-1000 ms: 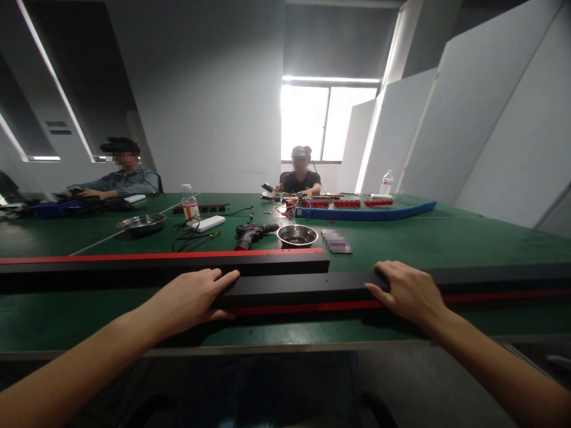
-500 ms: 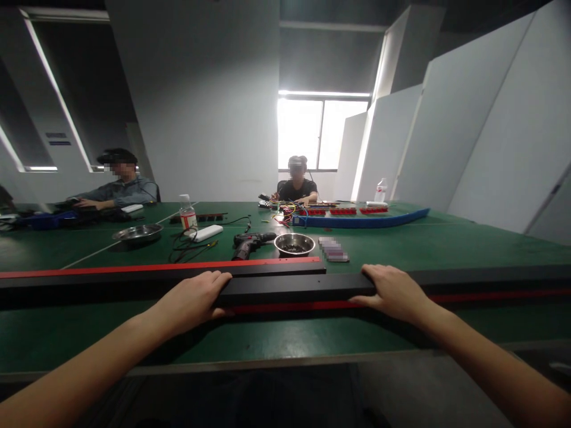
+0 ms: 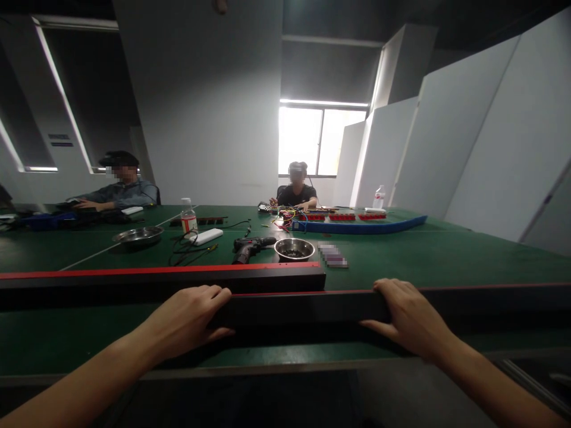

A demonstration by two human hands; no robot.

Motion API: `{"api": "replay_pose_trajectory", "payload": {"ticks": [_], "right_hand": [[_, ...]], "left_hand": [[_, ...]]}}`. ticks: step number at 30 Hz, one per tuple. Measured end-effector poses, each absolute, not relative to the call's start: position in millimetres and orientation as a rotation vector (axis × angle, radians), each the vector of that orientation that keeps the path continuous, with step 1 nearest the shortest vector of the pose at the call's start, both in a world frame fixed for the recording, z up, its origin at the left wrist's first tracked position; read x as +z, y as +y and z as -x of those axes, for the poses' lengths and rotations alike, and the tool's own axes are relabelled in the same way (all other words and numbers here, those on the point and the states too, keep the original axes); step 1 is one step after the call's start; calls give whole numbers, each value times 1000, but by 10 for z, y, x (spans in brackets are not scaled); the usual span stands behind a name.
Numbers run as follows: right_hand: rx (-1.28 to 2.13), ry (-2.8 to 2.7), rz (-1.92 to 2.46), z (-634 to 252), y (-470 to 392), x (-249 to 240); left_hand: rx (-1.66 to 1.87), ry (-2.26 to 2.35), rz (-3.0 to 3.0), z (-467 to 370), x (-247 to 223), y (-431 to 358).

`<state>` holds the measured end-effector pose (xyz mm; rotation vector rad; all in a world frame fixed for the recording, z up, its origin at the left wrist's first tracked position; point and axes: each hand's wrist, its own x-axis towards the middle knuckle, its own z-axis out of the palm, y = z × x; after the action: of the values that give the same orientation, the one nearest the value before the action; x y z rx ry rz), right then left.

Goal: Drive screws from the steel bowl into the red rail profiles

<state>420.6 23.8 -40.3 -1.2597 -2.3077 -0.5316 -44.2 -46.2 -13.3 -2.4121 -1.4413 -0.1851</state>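
A long black bar (image 3: 307, 315) with a thin red strip along its far top edge lies across the near part of the table. My left hand (image 3: 194, 318) grips it near the middle, fingers over the top and thumb on the near side. Further right, my right hand (image 3: 410, 318) clasps the same bar in the same way. The far-side fingers of both hands are hidden. Just behind, to the left, a second black bar with a red top (image 3: 276, 279) runs out of view, its end close to the held bar.
Beyond the bars are a cordless drill (image 3: 252, 246), a steel bowl of small dark parts (image 3: 294, 249), a steel dish (image 3: 138, 235), a bottle (image 3: 188, 219) and a white power bank (image 3: 207, 236). A curved blue strip (image 3: 361, 226) lies farther back. Two people sit across the table.
The held bar has rolled: its red side, earlier low and facing me, now shows at the far top edge. Both hands turned with it, and it sits slightly nearer me.
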Motion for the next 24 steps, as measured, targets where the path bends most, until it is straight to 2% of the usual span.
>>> {"api": "replay_pose_trajectory", "payload": {"ticks": [8, 24], "right_hand": [[-315, -2485, 1289, -4330, 317, -256], [-351, -2459, 1401, -4260, 355, -208]], "left_hand": [[-42, -1358, 2393, 448, -159, -512], [-70, -1303, 2375, 444, -210, -491]]}}
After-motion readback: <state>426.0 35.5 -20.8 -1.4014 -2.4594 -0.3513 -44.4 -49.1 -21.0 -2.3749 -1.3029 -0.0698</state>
